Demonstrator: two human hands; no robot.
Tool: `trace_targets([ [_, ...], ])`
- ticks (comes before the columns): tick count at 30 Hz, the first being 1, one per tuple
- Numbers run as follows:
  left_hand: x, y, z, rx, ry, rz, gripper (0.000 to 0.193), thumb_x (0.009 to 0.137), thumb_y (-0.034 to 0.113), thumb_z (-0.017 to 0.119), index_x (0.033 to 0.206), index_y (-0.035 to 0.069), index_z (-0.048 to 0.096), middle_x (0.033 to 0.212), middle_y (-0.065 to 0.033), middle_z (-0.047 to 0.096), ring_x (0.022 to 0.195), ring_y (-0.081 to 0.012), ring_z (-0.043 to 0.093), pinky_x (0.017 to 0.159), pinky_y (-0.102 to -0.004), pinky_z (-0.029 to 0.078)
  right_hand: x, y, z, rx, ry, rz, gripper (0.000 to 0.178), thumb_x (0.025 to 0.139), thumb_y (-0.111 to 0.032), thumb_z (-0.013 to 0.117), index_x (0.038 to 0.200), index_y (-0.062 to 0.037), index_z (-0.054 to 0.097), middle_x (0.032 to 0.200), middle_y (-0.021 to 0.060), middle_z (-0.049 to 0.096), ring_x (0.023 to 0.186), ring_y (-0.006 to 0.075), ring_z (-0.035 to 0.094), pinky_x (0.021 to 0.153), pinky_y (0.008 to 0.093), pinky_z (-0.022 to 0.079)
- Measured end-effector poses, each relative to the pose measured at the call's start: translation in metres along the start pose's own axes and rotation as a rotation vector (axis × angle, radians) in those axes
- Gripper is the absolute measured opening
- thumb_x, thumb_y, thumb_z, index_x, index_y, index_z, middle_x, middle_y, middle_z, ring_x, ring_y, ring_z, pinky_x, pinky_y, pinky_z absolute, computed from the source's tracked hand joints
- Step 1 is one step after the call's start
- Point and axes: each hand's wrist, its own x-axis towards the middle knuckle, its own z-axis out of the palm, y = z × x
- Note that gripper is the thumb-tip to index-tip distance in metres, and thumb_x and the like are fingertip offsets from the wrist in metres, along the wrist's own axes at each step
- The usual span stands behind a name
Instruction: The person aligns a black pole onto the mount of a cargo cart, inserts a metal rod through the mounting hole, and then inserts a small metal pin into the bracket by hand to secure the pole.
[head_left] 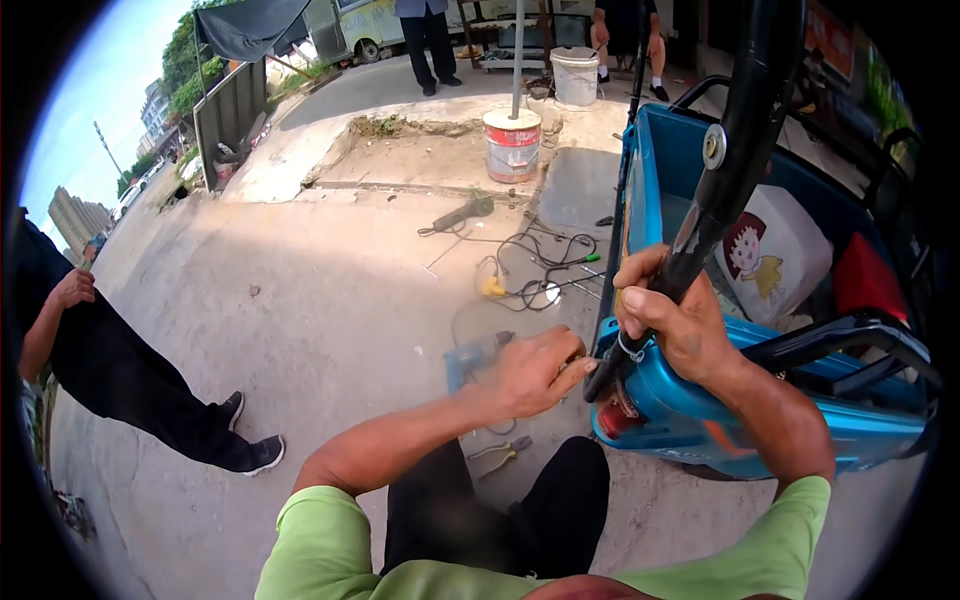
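A thick black metal tube (735, 150) rises along the rear corner of a blue cargo bed (645, 190). My right hand (685, 320) is closed round its lower part, thumb across the front. Just under that hand, a thin pale wire loop (630, 347) circles the tube. My left hand (535, 375) is closed in a pinch beside the tube's lower end (598, 385); what sits between its fingers is too small to make out. Below the hands is a red tail light (620, 415) on the blue bodywork.
Pliers (500, 453) and a blue power drill (470, 362) lie on the concrete, near tangled black cables (535, 270) and a grey power tool (460, 215). A bystander (130, 370) stands at left. A red-and-white bucket (512, 145) holds a pole. The bed carries a white cartoon-printed box (775, 255).
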Motion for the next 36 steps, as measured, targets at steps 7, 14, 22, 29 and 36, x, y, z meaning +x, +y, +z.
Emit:
trace_targets([
  [7,0.013,0.006,-0.004,-0.433,-0.275,-0.549,0.041,0.105,0.030,0.053,0.073,0.003,0.057,0.061,-0.0156,0.052,0.057,-0.0383,0.055,0.060,-0.0446,0.047,-0.001,0.002,-0.003,-0.020,-0.009,-0.010,0.020,0.094,-0.015,0.069,0.106,0.0001,0.062,0.076,0.0024,0.060,0.067,0.0091,0.057,0.062,0.0261,0.047],
  [14,0.002,0.010,-0.006,0.002,0.008,0.066,0.033,0.104,0.029,0.056,0.082,0.004,0.060,0.072,-0.0153,0.059,0.065,-0.0391,0.058,0.062,-0.0462,0.048,-0.004,0.001,-0.003,-0.016,0.025,0.001,0.018,0.094,-0.012,0.067,0.107,-0.0012,0.061,0.077,0.0027,0.060,0.069,0.0095,0.058,0.064,0.0262,0.048],
  [22,0.001,-0.002,0.005,-0.657,-0.295,-0.745,0.036,0.102,0.035,0.057,0.086,0.004,0.060,0.080,-0.0164,0.062,0.068,-0.0401,0.059,0.062,-0.0473,0.047,-0.004,0.000,-0.002,-0.013,0.004,0.008,0.021,0.092,-0.013,0.069,0.107,-0.0012,0.060,0.079,0.0041,0.060,0.070,0.0112,0.059,0.066,0.0279,0.050],
  [29,-0.004,-0.007,0.000,-0.013,0.053,0.071,0.048,0.106,0.040,0.052,0.079,0.001,0.058,0.064,-0.0091,0.055,0.060,-0.0196,0.058,0.058,-0.0365,0.046,-0.002,0.000,-0.001,-0.021,-0.004,-0.001,0.019,0.093,-0.012,0.067,0.107,-0.0008,0.060,0.077,0.0033,0.059,0.069,0.0112,0.059,0.066,0.0278,0.050],
  [36,0.013,0.019,-0.021,-0.582,-0.466,-0.779,0.040,0.105,0.040,0.053,0.090,0.004,0.060,0.086,-0.0154,0.064,0.076,-0.0354,0.063,0.066,-0.0423,0.049,-0.008,0.002,0.000,-0.017,0.018,0.003,0.017,0.094,-0.010,0.064,0.107,-0.0008,0.059,0.077,0.0025,0.059,0.068,0.0102,0.058,0.065,0.0273,0.048],
])
